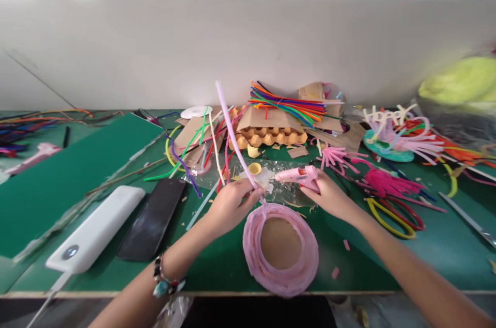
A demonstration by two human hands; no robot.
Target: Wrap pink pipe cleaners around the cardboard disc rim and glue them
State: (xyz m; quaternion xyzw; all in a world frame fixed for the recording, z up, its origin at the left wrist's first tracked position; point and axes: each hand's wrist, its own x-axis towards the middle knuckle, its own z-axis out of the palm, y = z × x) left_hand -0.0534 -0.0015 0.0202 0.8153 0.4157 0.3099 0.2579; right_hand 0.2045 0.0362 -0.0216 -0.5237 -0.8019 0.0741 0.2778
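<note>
Pinched in my left hand (236,203) is a pale lilac pipe cleaner (231,129). Its long free end rises up and to the left, and its lower end runs down to the inner edge of a pink coiled ring (251,250). That ring lies near the table's front edge, with brown cardboard (281,243) showing in its middle. My right hand (325,193) is wrapped round the handle of a pink glue gun (300,177). The gun's nozzle points left, toward my left hand, above a clear plastic sheet (289,196) and apart from the ring.
At the back, a bundle of coloured pipe cleaners (287,103) lies over cardboard and an egg carton (271,137). On the left are a black phone (155,219) and a white power bank (96,227). Pink tassels (387,181) and yellow-handled scissors (391,219) lie at the right.
</note>
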